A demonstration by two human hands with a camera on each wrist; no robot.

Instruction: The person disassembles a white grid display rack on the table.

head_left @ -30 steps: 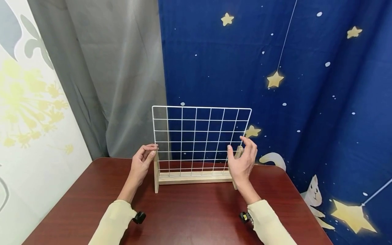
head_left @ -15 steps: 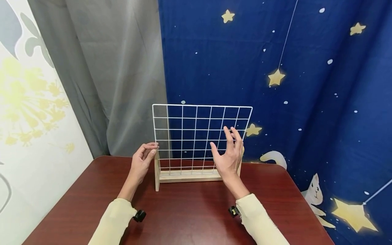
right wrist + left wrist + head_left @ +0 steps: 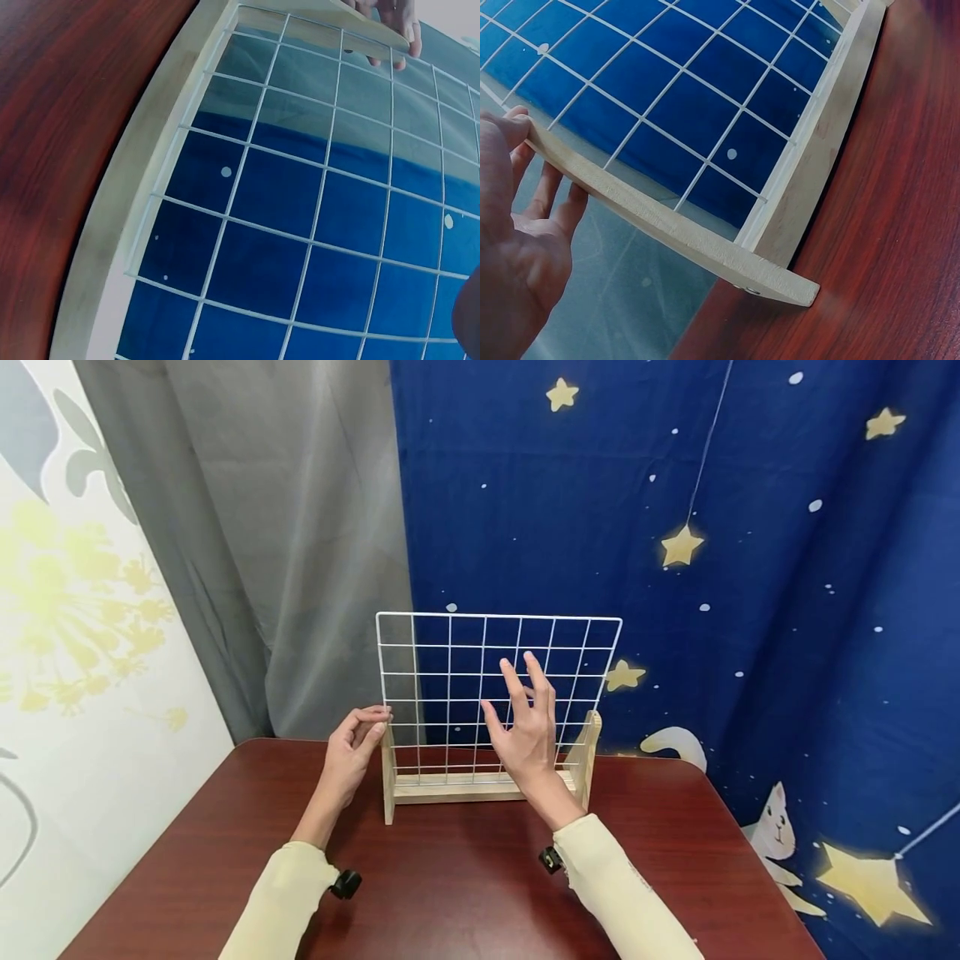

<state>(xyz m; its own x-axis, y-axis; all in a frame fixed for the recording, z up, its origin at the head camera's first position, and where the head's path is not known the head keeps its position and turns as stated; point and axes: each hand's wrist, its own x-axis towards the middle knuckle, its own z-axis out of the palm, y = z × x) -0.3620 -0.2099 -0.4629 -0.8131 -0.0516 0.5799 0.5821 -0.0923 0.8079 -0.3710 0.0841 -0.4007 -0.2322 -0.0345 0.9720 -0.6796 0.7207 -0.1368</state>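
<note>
The right hand (image 3: 528,735) has been shifted leftward from the right upright (image 3: 590,760), beside which it was seen a second ago, and is now held before the wire grid (image 3: 450,700), just right of its middle. Its fingers are spread apart; whether any wire is touched cannot be told. The right upright, partly covered before, has been left in fuller view. The left hand (image 3: 352,743) has been kept at the left upright (image 3: 387,785), whose top is pinched between thumb and fingers. The grid is carried upright by the wooden stand (image 3: 465,793), set toward the desk's (image 3: 465,893) far edge.
</note>
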